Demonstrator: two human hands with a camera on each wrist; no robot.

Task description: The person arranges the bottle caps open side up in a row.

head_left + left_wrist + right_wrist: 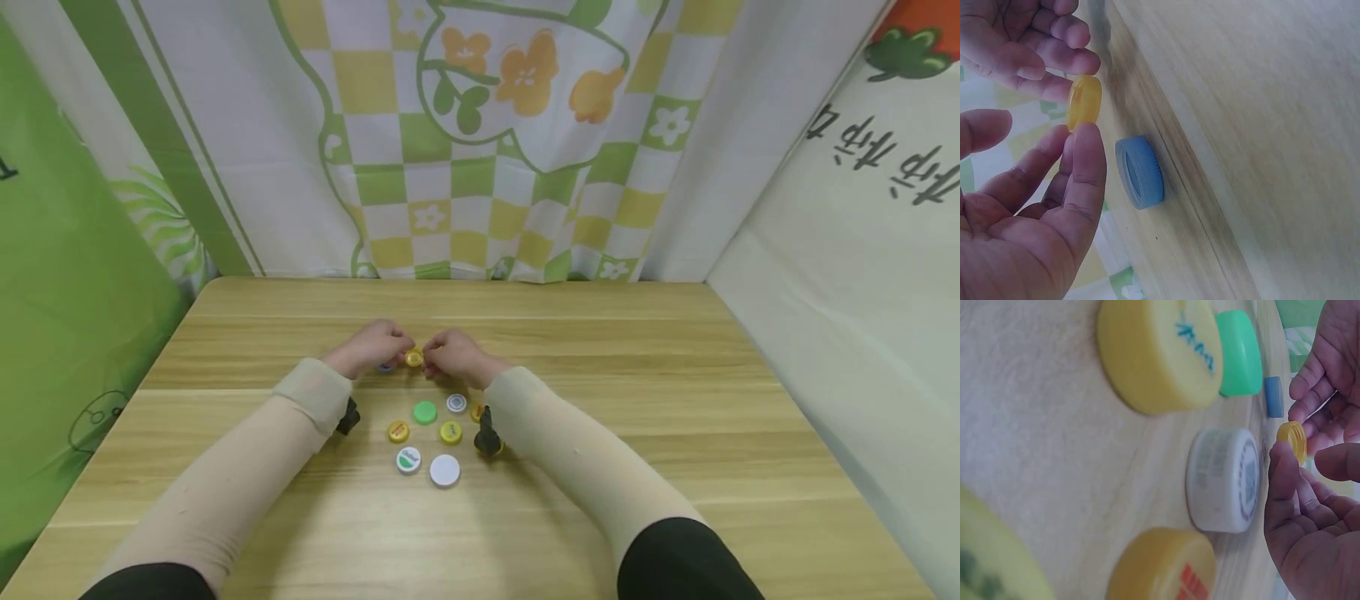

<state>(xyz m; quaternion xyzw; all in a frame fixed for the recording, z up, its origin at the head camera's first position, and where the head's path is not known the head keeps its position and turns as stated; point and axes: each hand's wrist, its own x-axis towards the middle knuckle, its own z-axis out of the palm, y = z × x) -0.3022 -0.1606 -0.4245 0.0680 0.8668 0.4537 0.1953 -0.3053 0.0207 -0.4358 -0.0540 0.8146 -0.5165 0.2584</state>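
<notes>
A small yellow bottle cap (414, 357) is between the fingertips of my two hands near the middle of the table. My left hand (375, 346) touches it from the left, its fingers loosely bent and the thumb apart from the cap in the left wrist view. From the other side my right hand (456, 357) touches the cap with its fingertips, thumb likewise apart. Threads inside the yellow cap (1293, 440) show in the right wrist view. Beside the left hand, a blue cap (1139, 172) lies on the table; in the head view the fingers partly cover it.
Closer to me lie a green cap (424, 412), a printed white cap (456, 403), a plain white cap (445, 471), a white-and-green cap (408, 460) and several yellow caps (451, 432). The right wrist device hides part of this group. A patterned curtain (495, 208) hangs behind the table.
</notes>
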